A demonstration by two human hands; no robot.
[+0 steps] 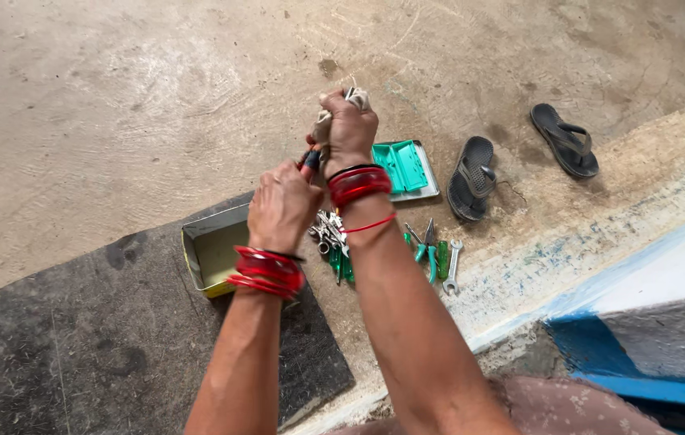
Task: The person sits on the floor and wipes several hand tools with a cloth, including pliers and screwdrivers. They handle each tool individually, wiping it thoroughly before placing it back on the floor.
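So the left hand is gripping a red-handled tool while the right hand is clenching a pale rag around it, above the concrete floor; looks like wiping it down, more tools waiting beside the open tin

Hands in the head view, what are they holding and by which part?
The left hand grips a red-and-black tool handle; the right hand is closed around a pale cloth, apparently wrapped over the tool's other end.

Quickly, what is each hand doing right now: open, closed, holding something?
Left hand: closed around the red and black handle of a tool.
Right hand: closed on a pale cloth, wrapped around the tool's upper part.
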